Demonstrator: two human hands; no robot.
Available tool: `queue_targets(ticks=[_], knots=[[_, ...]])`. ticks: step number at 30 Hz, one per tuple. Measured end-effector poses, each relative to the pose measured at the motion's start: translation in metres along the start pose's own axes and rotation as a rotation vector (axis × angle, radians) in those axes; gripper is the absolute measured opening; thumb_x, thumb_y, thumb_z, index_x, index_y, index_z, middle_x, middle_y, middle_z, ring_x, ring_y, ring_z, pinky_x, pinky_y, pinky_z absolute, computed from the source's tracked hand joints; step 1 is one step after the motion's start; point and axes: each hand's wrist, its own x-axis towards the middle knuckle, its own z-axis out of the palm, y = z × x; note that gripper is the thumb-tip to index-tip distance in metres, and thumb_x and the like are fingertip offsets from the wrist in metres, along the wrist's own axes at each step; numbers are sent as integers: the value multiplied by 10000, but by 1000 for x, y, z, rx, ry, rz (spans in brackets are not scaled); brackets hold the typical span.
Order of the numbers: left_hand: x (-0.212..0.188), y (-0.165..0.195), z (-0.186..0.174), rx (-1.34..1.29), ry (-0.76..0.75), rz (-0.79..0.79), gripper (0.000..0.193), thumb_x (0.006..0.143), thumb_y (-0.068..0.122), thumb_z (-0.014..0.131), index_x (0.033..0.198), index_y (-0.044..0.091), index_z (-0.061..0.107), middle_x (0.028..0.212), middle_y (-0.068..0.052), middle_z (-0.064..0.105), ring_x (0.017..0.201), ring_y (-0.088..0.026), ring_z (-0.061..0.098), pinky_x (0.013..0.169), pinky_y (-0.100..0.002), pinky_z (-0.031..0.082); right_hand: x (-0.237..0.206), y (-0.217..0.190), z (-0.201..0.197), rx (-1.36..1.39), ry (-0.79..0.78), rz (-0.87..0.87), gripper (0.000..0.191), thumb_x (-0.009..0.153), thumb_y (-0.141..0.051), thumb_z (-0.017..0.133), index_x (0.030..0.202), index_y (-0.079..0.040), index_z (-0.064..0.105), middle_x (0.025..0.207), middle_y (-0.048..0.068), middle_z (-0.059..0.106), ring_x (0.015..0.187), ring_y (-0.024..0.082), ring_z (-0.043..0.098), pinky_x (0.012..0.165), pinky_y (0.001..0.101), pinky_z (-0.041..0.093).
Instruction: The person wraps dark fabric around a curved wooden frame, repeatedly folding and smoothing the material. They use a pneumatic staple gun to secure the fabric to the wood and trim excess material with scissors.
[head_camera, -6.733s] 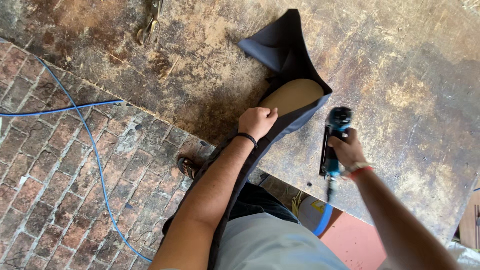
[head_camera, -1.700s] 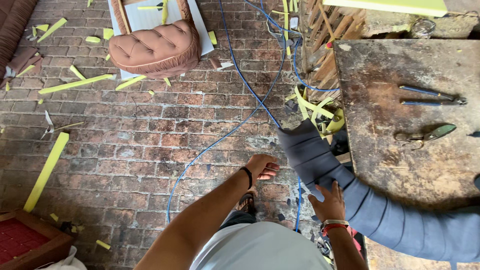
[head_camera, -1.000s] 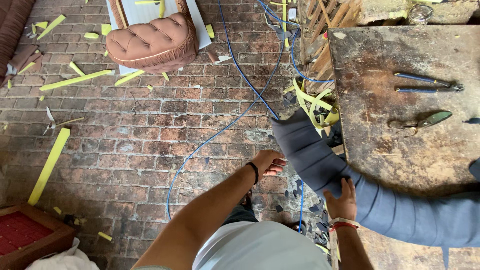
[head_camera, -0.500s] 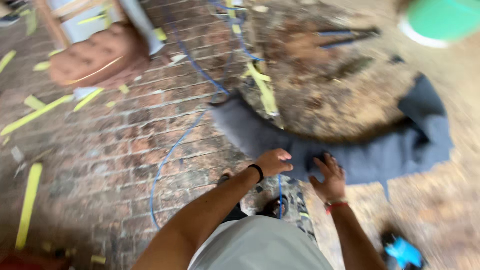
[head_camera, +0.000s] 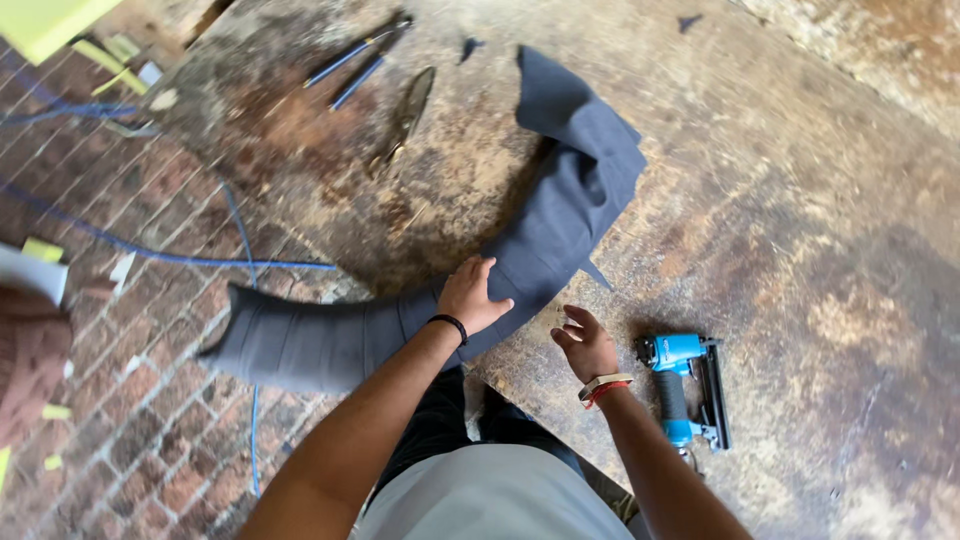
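A long curved piece wrapped in dark grey fabric (head_camera: 545, 235) lies across the worn wooden table (head_camera: 800, 230), one end overhanging the brick floor at the left. My left hand (head_camera: 470, 296) rests flat on the fabric near the table's edge. My right hand (head_camera: 585, 343), with a red wristband, hovers open just over the table beside the fabric, holding nothing. A blue staple gun (head_camera: 685, 385) lies on the table just right of that hand.
Blue-handled pliers (head_camera: 360, 60) and dark shears (head_camera: 405, 115) lie at the table's far left. A blue hose (head_camera: 150, 252) runs over the brick floor (head_camera: 120, 400). A padded brown cushion (head_camera: 30, 360) and yellow strips (head_camera: 45, 20) sit at the left.
The view has swung from the brick floor onto the table. The fabric-covered piece now lies across the table, and both hands have moved up to it; the staple gun sits on the table.
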Motion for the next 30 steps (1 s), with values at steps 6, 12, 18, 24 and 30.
queue_targets(ticks=[6, 12, 18, 24, 30], knots=[[50, 3, 6, -115, 29, 118, 1002, 773, 489, 798, 1529, 2, 356, 1544, -263, 418, 1442, -387, 392, 1190, -449, 334, 17, 0, 41, 495, -6, 5, 847, 819, -54, 765, 1552, -73, 341, 1561, 156, 480, 1348, 282, 561, 1063, 411, 515], [96, -5, -11, -263, -105, -129, 942, 822, 688, 665, 1422, -22, 509, 1383, -287, 571, 1310, -419, 539, 1100, -471, 432, 9, -15, 49, 783, 1, 144, 836, 846, -48, 652, 1590, -109, 278, 1587, 177, 414, 1340, 326, 565, 1052, 424, 522], [125, -10, -14, -253, -224, -108, 933, 802, 828, 516, 1190, 2, 711, 1071, -228, 743, 1044, -396, 715, 910, -477, 555, 51, -43, -16, 662, 163, 316, 647, 958, -308, 583, 1534, -75, 400, 1432, 227, 608, 1303, 349, 604, 1000, 438, 542], [97, -11, 9, -185, -392, -114, 909, 784, 846, 475, 1202, 65, 681, 1010, -186, 760, 961, -353, 741, 829, -474, 580, 165, -73, -119, 1192, 22, 178, 564, 979, -332, 578, 1430, -3, 500, 1327, 180, 649, 1252, 323, 610, 1054, 399, 513], [91, -18, 25, -197, -327, -135, 881, 834, 794, 528, 1243, 23, 644, 1071, -205, 743, 1000, -349, 738, 875, -470, 594, 206, -52, -166, 1428, 309, -250, 252, 887, -17, 637, 1138, 4, 622, 1006, 109, 741, 937, 258, 743, 916, 391, 627]])
